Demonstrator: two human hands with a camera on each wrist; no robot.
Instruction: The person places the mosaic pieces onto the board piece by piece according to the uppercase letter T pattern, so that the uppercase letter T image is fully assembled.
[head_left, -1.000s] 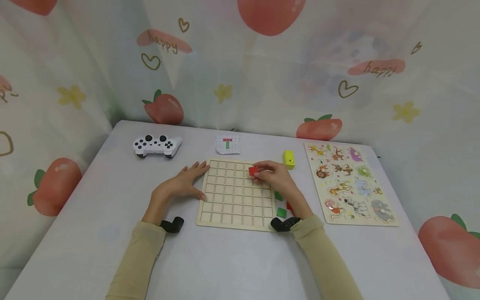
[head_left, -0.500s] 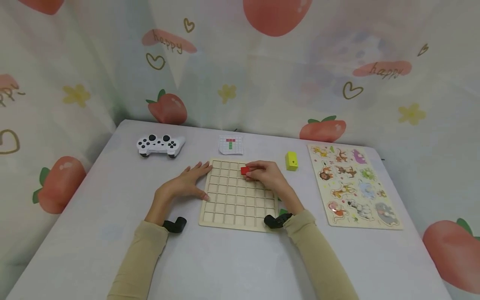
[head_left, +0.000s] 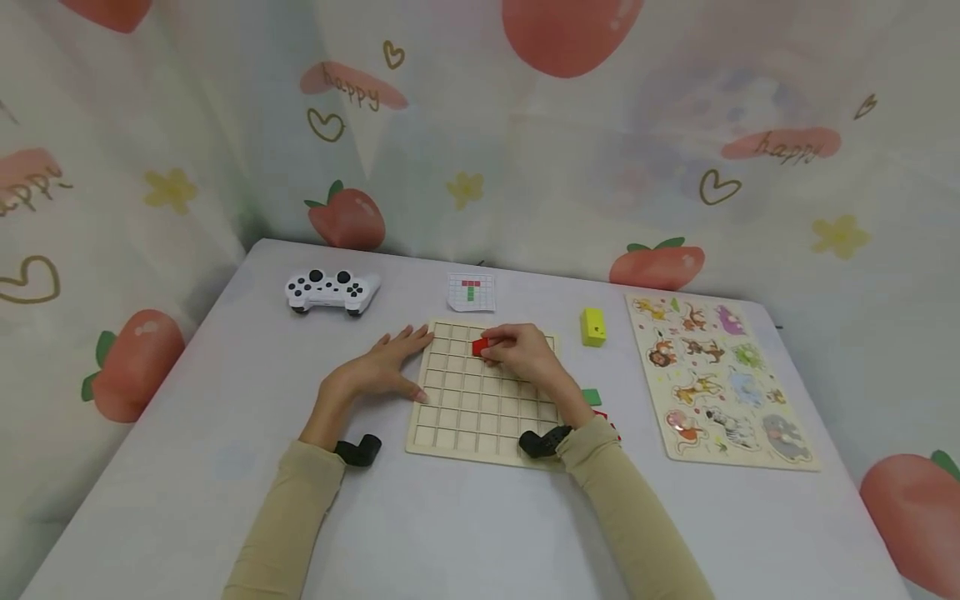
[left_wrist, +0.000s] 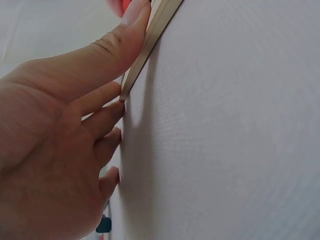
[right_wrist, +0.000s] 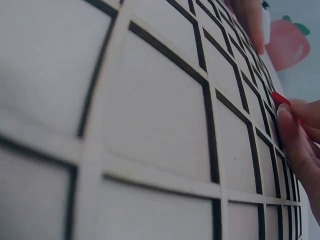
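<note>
I see R hand [head_left: 527, 357], fingers pinching red tile [head_left: 479, 347] at 12 o'clock side of grid board [head_left: 467, 421]; L hand [head_left: 375, 369] fingers spread, touching bd edge approx 9–10 o'clock.

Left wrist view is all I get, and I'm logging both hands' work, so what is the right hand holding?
Observer: A red tile, pinched in the fingers of the right hand at the far part of the board.
Operator: I see only that board's edge. What is its face like?
Observer: It is divided into a grid of square cells.
Operator: Anything past its far edge?
Observer: Yes, a small paper card showing a T with a red bar and a green stem.
</note>
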